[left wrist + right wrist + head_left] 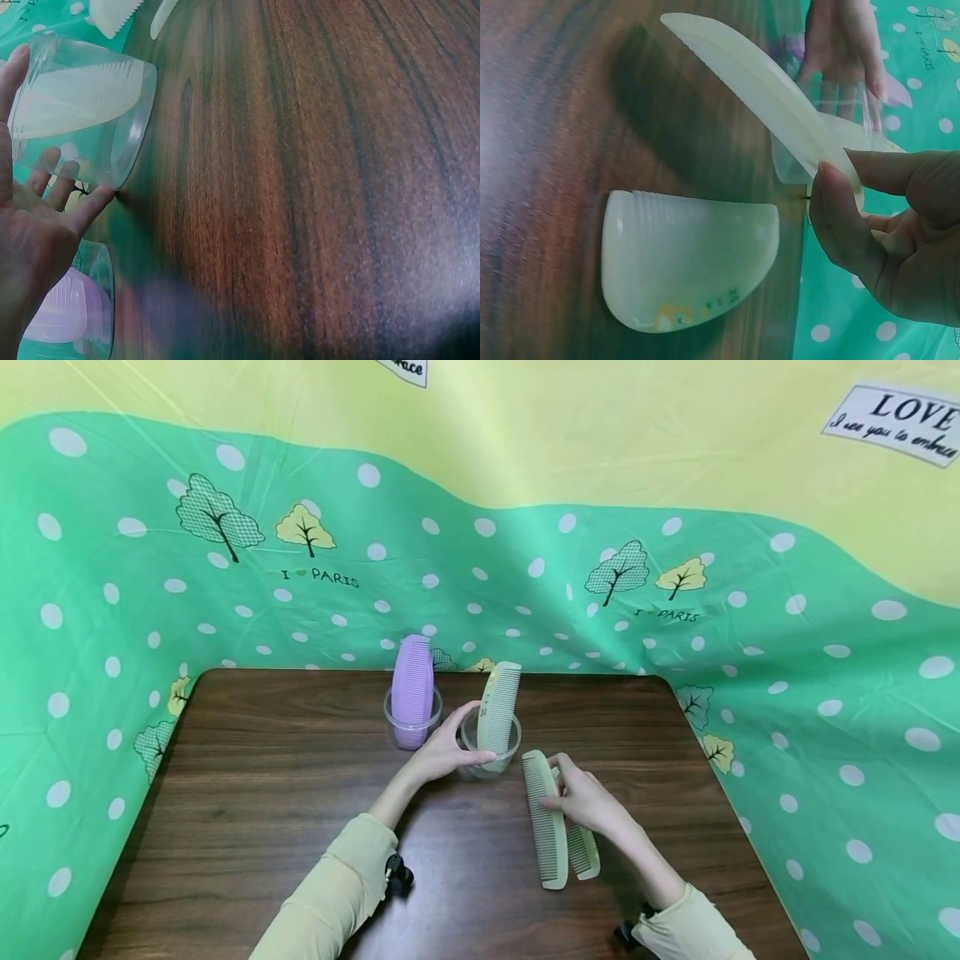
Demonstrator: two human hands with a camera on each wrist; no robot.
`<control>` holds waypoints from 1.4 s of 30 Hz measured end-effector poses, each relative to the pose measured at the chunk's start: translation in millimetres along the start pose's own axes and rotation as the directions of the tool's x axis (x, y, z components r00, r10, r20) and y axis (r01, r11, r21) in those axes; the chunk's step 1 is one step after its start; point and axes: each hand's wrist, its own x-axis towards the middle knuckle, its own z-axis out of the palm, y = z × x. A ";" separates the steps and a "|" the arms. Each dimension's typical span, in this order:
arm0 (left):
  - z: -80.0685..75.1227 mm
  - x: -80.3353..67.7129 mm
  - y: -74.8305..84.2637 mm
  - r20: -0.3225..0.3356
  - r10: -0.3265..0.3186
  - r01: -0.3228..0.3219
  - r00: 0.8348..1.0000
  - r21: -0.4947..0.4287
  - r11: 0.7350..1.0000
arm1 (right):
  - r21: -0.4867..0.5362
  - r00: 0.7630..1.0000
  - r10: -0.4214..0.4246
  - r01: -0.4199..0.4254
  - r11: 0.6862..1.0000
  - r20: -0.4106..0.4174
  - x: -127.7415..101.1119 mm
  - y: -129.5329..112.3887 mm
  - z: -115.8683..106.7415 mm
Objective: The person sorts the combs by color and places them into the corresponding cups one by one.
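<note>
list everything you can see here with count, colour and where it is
clear cups: 2, see-through, far middle of the table, side by side
purple comb: 1, lilac, upright in the left cup
pale green combs: 3; one upright in the right cup, one lifted in the right hand, one flat on the table beside it
table: 1, dark wood grain
backdrop cloth: 1, green with white dots, yellow above, around the table
left hand: holds the right cup
right hand: pinches a pale green comb
</note>
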 end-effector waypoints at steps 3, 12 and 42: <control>0.0 -0.2 0.4 -0.001 -0.001 0.001 1.000 -0.001 1.000 | 0.030 1.000 -0.006 0.007 1.000 -0.020 0.4 -0.7 -5.2; 0.1 -0.4 0.3 -0.006 0.001 -0.001 1.000 -0.004 1.000 | 0.077 0.998 -0.005 0.010 0.997 -0.060 1.1 -2.4 -13.7; -0.2 1.2 -1.2 0.004 -0.003 0.003 1.000 0.001 1.000 | 0.092 0.845 -0.232 0.313 0.945 -0.482 12.3 -22.8 -32.7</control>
